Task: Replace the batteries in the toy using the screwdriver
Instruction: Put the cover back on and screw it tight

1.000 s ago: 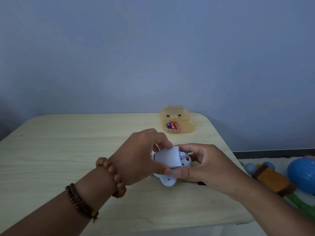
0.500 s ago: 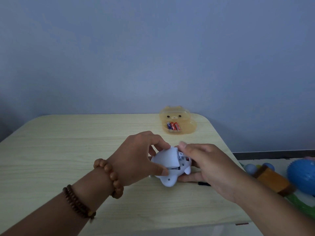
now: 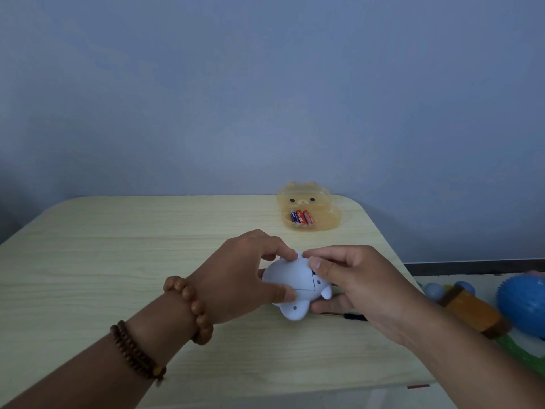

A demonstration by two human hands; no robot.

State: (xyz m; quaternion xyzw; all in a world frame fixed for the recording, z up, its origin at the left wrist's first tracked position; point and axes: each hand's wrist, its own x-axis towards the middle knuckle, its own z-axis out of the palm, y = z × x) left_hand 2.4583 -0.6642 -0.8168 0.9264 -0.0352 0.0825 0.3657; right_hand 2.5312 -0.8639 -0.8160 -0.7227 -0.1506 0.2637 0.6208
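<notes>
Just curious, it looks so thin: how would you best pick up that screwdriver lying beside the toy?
Grip the screwdriver by its black handle, the thicker right end. It lies flat on the table, so pinch across it from above; the right hand, now on the toy, is nearest.

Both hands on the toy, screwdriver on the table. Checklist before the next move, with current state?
1. Toy secured: ok. The left hand and right hand both grip the toy.
2. Battery cover seated: cannot tell. A dark gap shows at its right edge, by the right thumb.
3. Compartment filled: cannot tell, hidden.
4. Screwdriver within reach: ok. It lies on the table just below the right hand.
5. Hand free to take it: not ok, both are on the toy.
6. Loose batteries contained: ok, three lie in the yellow case.
</notes>
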